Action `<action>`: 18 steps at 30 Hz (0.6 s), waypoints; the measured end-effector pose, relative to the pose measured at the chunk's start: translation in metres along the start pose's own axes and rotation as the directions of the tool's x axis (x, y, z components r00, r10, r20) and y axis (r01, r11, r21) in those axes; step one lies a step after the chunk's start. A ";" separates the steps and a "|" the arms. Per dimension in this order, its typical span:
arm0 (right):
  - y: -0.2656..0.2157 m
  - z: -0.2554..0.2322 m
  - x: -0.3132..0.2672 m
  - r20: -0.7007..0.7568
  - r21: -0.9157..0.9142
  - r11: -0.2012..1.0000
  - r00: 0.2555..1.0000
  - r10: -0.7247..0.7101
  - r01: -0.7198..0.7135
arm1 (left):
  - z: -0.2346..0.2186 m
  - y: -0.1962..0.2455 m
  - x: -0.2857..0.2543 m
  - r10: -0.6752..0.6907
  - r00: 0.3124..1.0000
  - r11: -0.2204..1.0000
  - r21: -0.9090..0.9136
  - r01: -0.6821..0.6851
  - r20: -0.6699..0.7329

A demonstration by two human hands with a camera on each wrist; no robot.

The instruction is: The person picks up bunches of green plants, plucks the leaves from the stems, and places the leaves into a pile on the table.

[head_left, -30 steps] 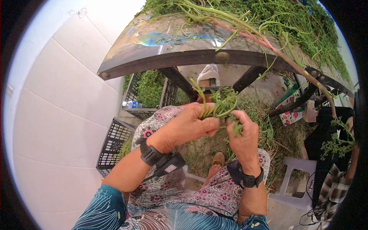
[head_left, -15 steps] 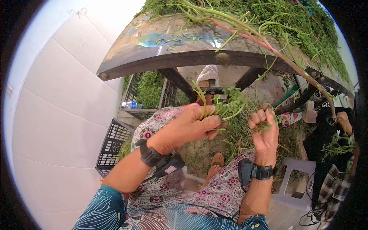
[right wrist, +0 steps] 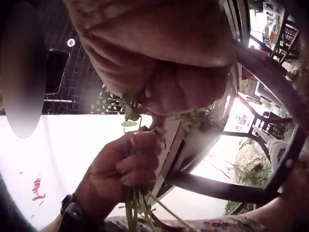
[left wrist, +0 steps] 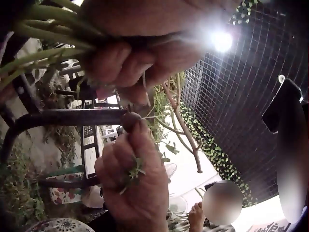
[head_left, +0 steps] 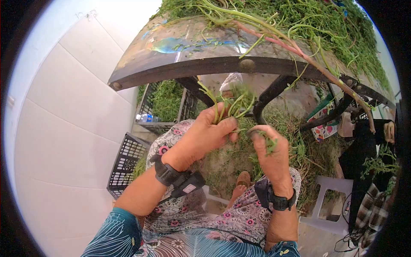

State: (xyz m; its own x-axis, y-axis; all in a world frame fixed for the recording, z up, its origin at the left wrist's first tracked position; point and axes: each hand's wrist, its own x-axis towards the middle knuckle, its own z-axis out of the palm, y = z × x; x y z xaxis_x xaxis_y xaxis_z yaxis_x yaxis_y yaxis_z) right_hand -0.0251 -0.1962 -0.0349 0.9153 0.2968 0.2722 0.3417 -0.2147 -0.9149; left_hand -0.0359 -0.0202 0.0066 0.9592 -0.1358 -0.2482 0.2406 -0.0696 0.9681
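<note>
In the head view my left hand [head_left: 209,135] grips a bunch of green leafy stems [head_left: 217,109], cut ends pointing up and leafy tops to the right. Close by on the right, my right hand [head_left: 274,158] has its fingers curled round a small leafy sprig [head_left: 270,145]. Its thumb and forefinger come close to the left fingertips. From the left wrist view, thumb and forefinger pinch a thin stem, and leaves [left wrist: 134,175] poke out of the curled fingers. Beneath the left hand in the right wrist view hang several stems [right wrist: 137,208].
Ahead stands a table with a dark edge [head_left: 184,69], heaped with greens [head_left: 308,25]; one long branch [head_left: 319,66] overhangs it. Crates [head_left: 126,165] and a bottle [head_left: 145,117] are at left. A pale stool [head_left: 327,192] and another person's hand [head_left: 388,132] are at right.
My right hand swung right, away from the bunch, then came back left beside it. The left hand has shifted a little left with the bunch.
</note>
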 end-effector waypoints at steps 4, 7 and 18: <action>-0.004 0.007 -0.001 -0.145 0.131 0.991 0.989 0.037 -0.018 | 0.009 0.001 -0.004 0.086 0.992 0.994 0.059 -0.091 0.088; -0.003 0.001 0.004 -0.151 0.113 0.993 0.987 0.054 -0.038 | 0.003 -0.001 -0.002 0.135 0.969 0.941 0.281 -0.191 0.209; -0.002 0.006 -0.001 -0.082 0.011 0.999 0.996 -0.046 0.047 | 0.009 0.001 -0.004 0.030 0.999 0.997 0.073 -0.030 -0.010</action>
State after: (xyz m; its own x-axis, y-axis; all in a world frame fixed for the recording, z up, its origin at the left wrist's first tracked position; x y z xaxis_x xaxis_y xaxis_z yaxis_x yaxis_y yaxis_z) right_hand -0.0277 -0.1902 -0.0356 0.9130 0.2289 0.3377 0.3822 -0.1904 -0.9043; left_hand -0.0406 -0.0286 0.0083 0.9674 -0.1281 -0.2184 0.2008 -0.1372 0.9700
